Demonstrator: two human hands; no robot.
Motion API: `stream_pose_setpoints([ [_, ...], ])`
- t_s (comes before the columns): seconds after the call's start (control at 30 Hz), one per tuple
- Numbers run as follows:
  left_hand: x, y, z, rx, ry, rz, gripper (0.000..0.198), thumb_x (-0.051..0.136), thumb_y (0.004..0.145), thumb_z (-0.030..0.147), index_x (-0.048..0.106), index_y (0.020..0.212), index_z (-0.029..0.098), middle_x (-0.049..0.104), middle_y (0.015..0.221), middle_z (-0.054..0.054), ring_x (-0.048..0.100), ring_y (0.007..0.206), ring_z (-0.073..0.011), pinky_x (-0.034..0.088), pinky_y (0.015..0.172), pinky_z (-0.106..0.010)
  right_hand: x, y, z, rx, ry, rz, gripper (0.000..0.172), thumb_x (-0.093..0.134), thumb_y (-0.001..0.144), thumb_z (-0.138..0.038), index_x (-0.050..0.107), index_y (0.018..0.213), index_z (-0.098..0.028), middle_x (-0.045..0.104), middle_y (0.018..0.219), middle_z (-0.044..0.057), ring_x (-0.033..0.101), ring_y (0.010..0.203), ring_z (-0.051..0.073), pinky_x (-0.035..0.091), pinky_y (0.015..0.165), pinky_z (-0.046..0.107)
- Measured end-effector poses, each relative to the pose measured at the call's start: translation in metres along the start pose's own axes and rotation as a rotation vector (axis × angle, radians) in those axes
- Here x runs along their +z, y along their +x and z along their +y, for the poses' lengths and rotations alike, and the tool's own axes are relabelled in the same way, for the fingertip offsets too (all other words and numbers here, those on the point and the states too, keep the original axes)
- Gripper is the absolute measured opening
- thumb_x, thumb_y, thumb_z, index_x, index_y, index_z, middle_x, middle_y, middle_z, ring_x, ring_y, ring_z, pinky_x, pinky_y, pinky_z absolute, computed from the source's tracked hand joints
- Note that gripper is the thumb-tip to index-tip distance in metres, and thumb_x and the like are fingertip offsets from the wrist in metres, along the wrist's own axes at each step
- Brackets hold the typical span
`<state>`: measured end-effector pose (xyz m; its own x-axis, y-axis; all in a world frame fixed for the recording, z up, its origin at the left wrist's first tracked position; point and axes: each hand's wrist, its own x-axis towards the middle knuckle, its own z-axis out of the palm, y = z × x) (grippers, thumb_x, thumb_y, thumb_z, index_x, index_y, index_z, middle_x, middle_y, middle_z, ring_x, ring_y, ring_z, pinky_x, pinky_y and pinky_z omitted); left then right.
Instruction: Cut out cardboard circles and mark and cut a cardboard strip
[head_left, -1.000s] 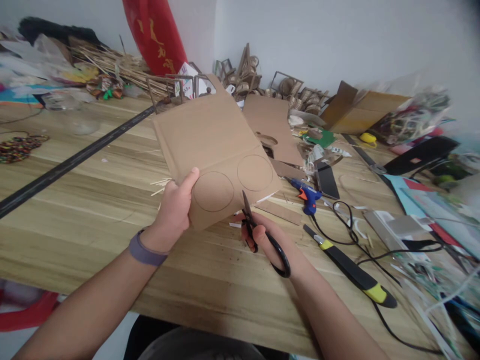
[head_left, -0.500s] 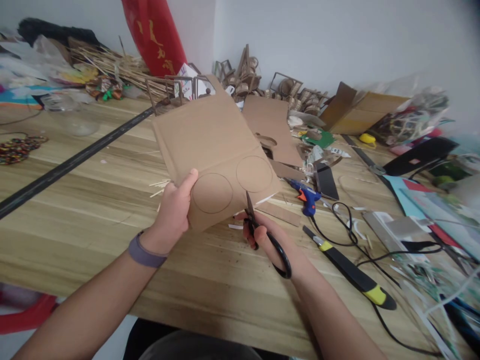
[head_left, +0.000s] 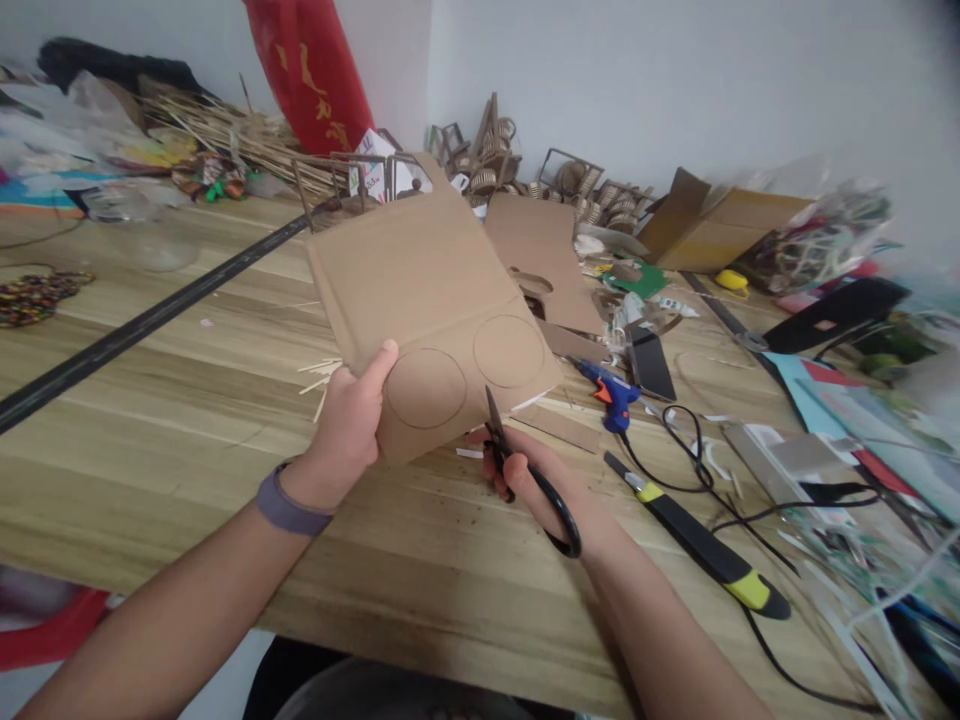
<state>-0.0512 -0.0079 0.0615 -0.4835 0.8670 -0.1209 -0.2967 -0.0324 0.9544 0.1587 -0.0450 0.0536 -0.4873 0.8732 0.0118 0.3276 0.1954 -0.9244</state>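
Left hand [head_left: 349, 415]: pinching the near left edge of a cardboard sheet [head_left: 412, 260], thumb on the upper face, fingers beneath and hidden. Sheet is held tilted over the wooden table [head_left: 420, 580]; two circles [head_left: 427, 388] drawn side by side near its close edge, the left one just beside the thumb. Right hand [head_left: 534, 475]: curled round the black handles of the scissors [head_left: 495, 418]. One blade lies over the sheet's near edge, tip pointing between the circles; position of the second blade cannot be told. To the right on the table: blue glue gun [head_left: 616, 400], with black-and-yellow knife [head_left: 697, 540] nearer the person, phone [head_left: 652, 362] just beyond the gun.
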Motion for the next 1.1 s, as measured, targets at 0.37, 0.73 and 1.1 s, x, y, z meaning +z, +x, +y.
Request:
stream_pose_setpoints([
  [0.37,0.002,0.003,-0.006,-0.015,-0.009,-0.018,0.028,0.077,0.078,0.04,0.074,0.098,0.021,0.08,0.112,-0.008,0.072,0.113,-0.0301,0.059,0.094,-0.038,0.007,0.0,0.008,0.115,0.139,0.081,0.079,0.053,0.082,-0.089,0.067,0.104,-0.014,0.044,0.057,-0.007,0.035,0.04,0.009,0.025,0.039,0.024],
  [0.73,0.001,-0.006,-0.004,-0.015,0.028,-0.049,0.034,0.078,0.078,0.042,0.074,0.1,0.017,0.081,0.108,-0.012,0.074,0.107,-0.031,0.061,0.089,-0.039,0.005,0.0,0.007,0.025,0.152,0.065,0.079,0.048,0.087,-0.086,0.069,0.108,-0.013,0.046,0.059,-0.006,0.036,0.044,0.01,0.028,0.044,0.025],
  [1.1,0.002,-0.004,-0.006,-0.024,0.055,-0.03,0.037,0.078,0.074,0.044,0.072,0.096,0.016,0.079,0.109,-0.014,0.073,0.109,-0.0338,0.057,0.099,-0.046,0.006,-0.001,0.011,0.137,0.14,0.093,0.085,0.057,0.077,-0.089,0.073,0.108,-0.012,0.04,0.053,-0.008,0.032,0.042,0.009,0.024,0.038,0.023],
])
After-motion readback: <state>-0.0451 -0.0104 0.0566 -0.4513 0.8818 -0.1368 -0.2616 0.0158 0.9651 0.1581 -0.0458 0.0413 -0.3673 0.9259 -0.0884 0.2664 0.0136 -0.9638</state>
